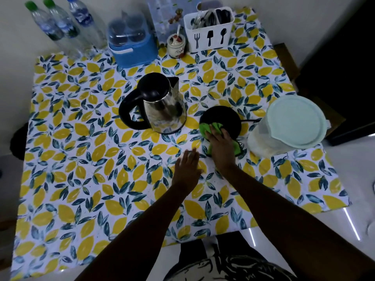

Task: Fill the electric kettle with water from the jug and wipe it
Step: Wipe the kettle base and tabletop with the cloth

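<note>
Head view is showing the steel electric kettle (162,104), black lid shut and handle pointing left, standing on the lemon-print tablecloth (81,179) beside its round black base (221,118), with the lidded translucent jug (288,126) sitting to the right. The right hand (220,140) is pressing a green cloth (207,127) onto the base's near edge, fingers curled over it, while the left hand (187,169) is lying flat and open on the tablecloth, holding nothing.
</note>
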